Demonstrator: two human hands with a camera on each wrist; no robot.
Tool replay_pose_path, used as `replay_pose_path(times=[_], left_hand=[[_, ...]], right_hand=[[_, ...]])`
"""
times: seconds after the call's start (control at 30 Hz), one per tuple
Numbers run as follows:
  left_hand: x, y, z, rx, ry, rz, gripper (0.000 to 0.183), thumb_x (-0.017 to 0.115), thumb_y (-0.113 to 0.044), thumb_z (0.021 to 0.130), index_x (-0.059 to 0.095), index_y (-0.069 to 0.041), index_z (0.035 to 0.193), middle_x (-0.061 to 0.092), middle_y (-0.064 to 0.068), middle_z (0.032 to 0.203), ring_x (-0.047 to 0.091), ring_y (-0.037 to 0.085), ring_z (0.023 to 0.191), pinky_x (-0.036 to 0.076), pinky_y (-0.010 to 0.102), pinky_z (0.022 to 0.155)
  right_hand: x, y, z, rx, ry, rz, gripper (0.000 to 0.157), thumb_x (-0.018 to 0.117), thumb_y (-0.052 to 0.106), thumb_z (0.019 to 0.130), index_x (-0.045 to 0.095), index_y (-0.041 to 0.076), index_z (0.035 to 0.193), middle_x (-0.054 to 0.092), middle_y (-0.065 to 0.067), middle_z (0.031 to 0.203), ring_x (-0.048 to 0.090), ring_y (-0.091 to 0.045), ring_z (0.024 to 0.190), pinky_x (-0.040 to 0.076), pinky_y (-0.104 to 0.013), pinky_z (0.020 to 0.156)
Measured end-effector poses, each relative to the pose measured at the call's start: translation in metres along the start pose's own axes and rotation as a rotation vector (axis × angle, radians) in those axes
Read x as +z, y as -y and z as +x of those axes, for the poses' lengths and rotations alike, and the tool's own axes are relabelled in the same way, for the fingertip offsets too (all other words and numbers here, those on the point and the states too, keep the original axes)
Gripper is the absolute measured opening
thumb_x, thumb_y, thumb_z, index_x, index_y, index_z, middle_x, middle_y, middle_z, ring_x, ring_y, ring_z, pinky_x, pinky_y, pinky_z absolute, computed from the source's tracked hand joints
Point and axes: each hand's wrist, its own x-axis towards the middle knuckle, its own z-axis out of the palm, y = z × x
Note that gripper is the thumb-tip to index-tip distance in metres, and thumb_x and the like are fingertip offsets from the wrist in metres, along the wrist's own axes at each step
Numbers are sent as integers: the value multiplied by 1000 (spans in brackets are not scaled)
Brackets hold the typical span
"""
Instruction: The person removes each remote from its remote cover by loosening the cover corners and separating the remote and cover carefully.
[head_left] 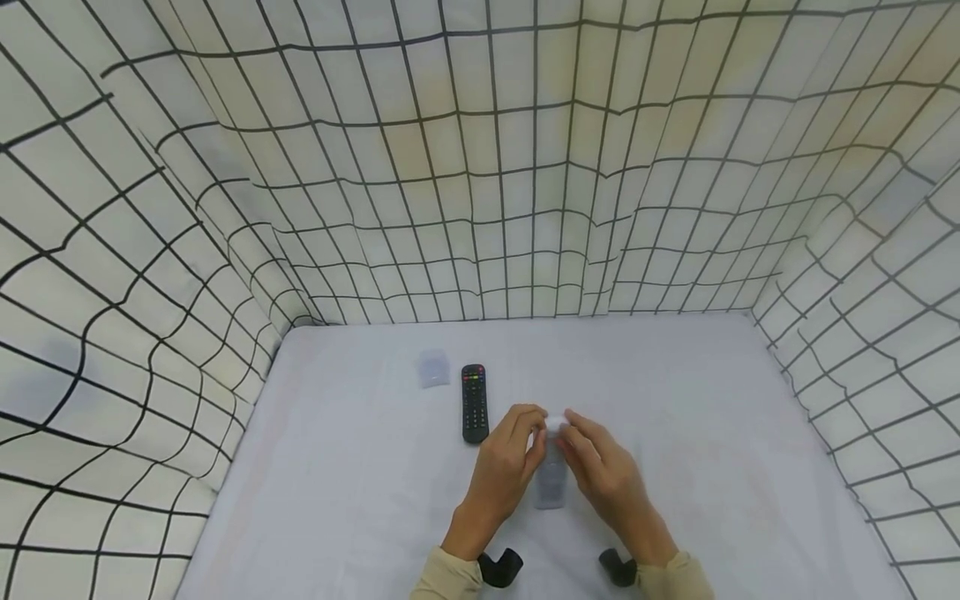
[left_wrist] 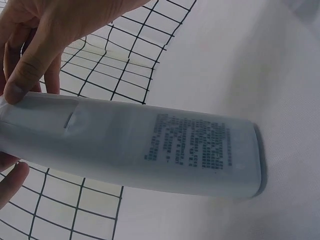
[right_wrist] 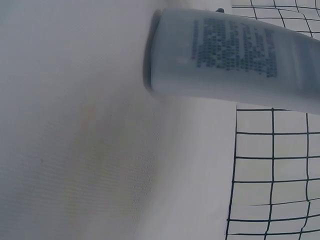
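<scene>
A pale remote control (head_left: 551, 483), apparently in a translucent covering, stands tilted with its lower end near or on the white table. Its back, with rows of small dark print, shows in the left wrist view (left_wrist: 190, 142) and the right wrist view. My left hand (head_left: 504, 462) pinches the upper end, its thumb on the edge. From the other side my right hand (head_left: 606, 471) holds the same end with fingertips. That end looks white between the hands and is partly hidden. The right wrist view shows only the remote's lower part (right_wrist: 230, 52), no fingers.
A black remote control (head_left: 475, 403) with coloured buttons lies left of the hands. Farther left is a small clear plastic piece (head_left: 433, 367). White cloth covers the table (head_left: 337, 467). Grid-patterned curtains (head_left: 525, 208) enclose the back and both sides.
</scene>
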Motion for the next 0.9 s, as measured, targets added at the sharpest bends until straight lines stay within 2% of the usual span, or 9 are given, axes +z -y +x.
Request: replay_pose_path(times=[0.3,0.6,0.77,0.9], left_hand=[[1,0,-2,16,-19,-21,10,61,-7,102,67,-1,108,67,5,113,66,11,90,56,16,81],[2,0,-5,-38,-26,-111,19,71,3,92,65,-3,108,64,7,120,66,13,95,56,17,83],[4,-1,-10,-140,41,-231,44,75,4,90,56,-2,130,58,9,131,63,18,113,59,26,88],[6,-2,-16,-251,113,-287,60,76,-1,92,47,-3,144,58,9,134,62,19,115,59,29,91]], right_hand=[[-1,-2,-8,21,44,9,25,57,13,108,75,-5,106,75,-23,107,76,-30,85,62,-33,70],[2,-3,-9,15,38,-11,24,57,12,108,76,0,101,75,-23,106,76,-30,83,62,-35,69],[4,-2,-10,45,53,-8,25,56,15,108,76,0,103,75,-22,109,75,-30,84,62,-37,71],[5,-1,-11,55,53,-12,26,56,16,108,76,0,104,74,-23,110,75,-31,85,62,-39,73]])
